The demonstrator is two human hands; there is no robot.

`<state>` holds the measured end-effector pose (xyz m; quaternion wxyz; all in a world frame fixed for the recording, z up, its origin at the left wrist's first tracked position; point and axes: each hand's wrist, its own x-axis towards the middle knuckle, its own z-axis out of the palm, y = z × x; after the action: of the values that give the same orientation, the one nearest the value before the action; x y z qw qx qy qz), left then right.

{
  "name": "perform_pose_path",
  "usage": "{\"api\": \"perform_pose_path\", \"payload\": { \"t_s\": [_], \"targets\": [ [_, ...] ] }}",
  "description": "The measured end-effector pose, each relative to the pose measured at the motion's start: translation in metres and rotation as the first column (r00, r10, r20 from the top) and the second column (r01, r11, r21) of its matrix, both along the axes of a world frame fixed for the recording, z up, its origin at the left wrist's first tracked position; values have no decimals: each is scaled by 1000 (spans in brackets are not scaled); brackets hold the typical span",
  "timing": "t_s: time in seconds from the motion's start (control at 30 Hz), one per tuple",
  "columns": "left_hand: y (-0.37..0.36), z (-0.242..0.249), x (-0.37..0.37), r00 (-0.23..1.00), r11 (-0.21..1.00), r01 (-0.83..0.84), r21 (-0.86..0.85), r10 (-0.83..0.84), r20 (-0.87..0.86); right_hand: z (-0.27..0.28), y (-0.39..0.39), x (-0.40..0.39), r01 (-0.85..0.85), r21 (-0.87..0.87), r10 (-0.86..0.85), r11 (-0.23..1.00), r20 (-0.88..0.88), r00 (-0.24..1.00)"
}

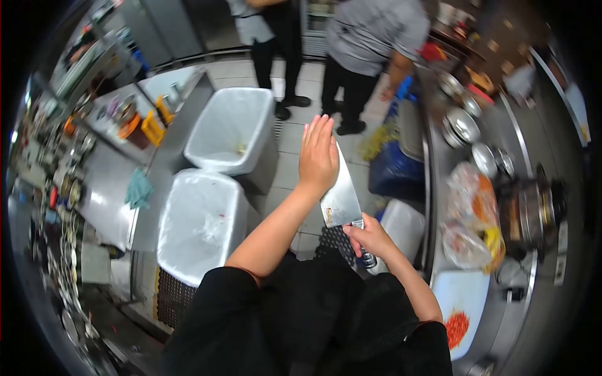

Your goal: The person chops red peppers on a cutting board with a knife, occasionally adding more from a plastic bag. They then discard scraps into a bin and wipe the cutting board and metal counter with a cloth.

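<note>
In the head view, my right hand (370, 238) is wrapped round the handle of a broad-bladed cleaver (342, 195), held in front of my body above the floor. The blade points away from me, and bits of orange-red food cling to it near the handle. My left hand (318, 156) lies along the far part of the blade, fingers stretched out and close together, palm towards the steel. Part of the blade is hidden behind that hand. To my right, a white cutting board (467, 291) bears a heap of finely cut orange-red food (457, 329).
Two lined bins, one nearer (172, 241) and one farther (194, 141), stand at my left. Ahead are two people, one in a grey shirt (373, 34). Plastic bags (464, 244) and metal bowls (463, 125) sit on the right counter. A teal cloth (139, 188) lies on the left one.
</note>
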<state>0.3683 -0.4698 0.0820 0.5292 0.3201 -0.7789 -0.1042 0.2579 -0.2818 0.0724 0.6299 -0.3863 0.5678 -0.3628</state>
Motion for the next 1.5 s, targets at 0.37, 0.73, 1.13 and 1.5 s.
{"api": "perform_pose_path", "payload": {
  "t_s": [0.37,0.73,1.13,1.5],
  "targets": [
    [-215,-80,200,962,948,-273,163,274,14,-5,-214,129,-224,107,225,969,-2,974],
    [-272,-167,319,744,630,-610,481,247,621,-66,-255,112,-156,232,164,960,-14,986],
    [-148,-142,326,872,531,-482,697,371,320,-82,-217,44,-20,228,39,973,-78,996],
    [-128,-133,242,952,676,-253,693,48,301,-83,-160,11,154,170,-126,973,-167,978]
  ]
}}
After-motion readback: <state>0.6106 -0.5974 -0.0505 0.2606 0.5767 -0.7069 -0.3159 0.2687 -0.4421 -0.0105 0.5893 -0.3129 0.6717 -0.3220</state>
